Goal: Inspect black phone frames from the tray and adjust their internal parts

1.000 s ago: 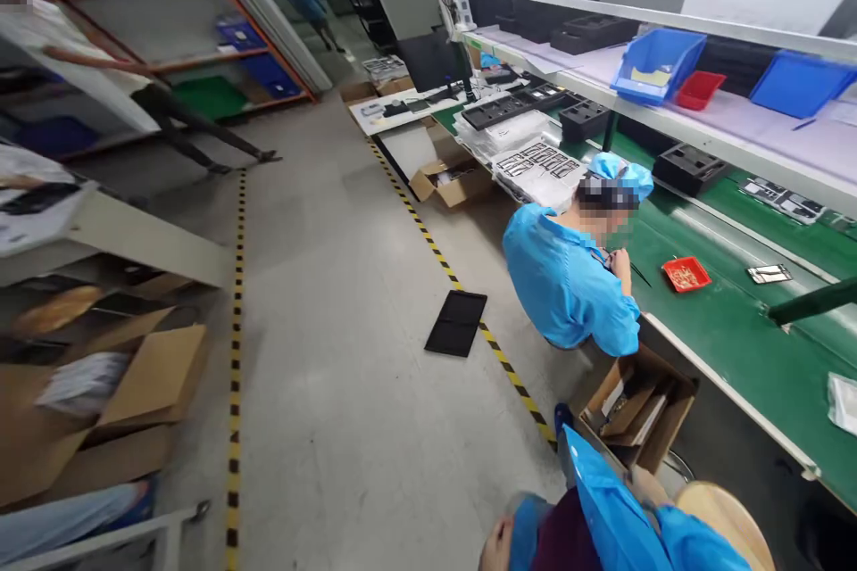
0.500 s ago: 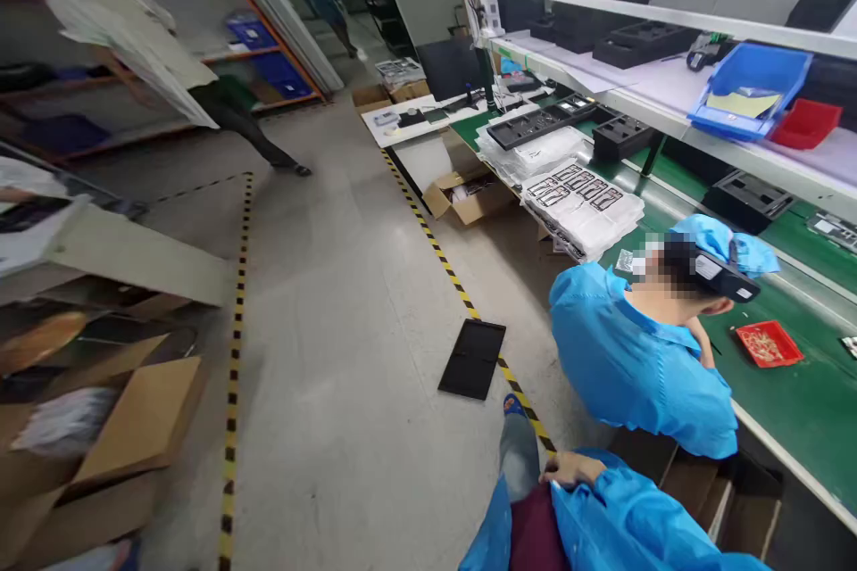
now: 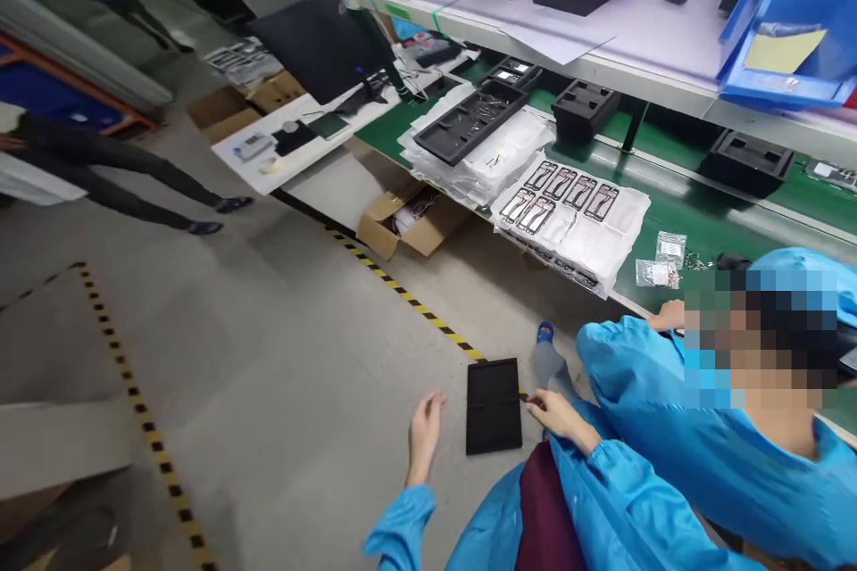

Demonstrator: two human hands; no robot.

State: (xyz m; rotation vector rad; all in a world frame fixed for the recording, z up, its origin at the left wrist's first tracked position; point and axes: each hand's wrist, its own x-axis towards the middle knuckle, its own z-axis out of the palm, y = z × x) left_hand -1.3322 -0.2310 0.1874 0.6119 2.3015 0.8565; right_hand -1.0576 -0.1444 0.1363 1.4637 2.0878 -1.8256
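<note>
A flat black tray (image 3: pixel 494 406) lies on the grey floor beside the yellow-black floor tape (image 3: pixel 402 290). My left hand (image 3: pixel 426 428) hovers just left of the tray with its fingers loosely apart and nothing in it. My right hand (image 3: pixel 553 411) reaches out from a blue sleeve. Its fingertips are pinched together at the tray's right edge; I cannot tell whether they touch the tray or hold anything. My blue coat (image 3: pixel 603 508) fills the bottom of the view.
A co-worker in a blue coat (image 3: pixel 710 446) sits close on my right at the green bench (image 3: pixel 676 196), which carries white sheets of parts (image 3: pixel 576 219) and black trays (image 3: pixel 469 120). An open carton (image 3: pixel 408 227) stands under the bench. A person's legs (image 3: pixel 134 187) are far left.
My view has swung down and towards the bench. My left hand has come into view and both hands have moved forward to the black tray on the floor.
</note>
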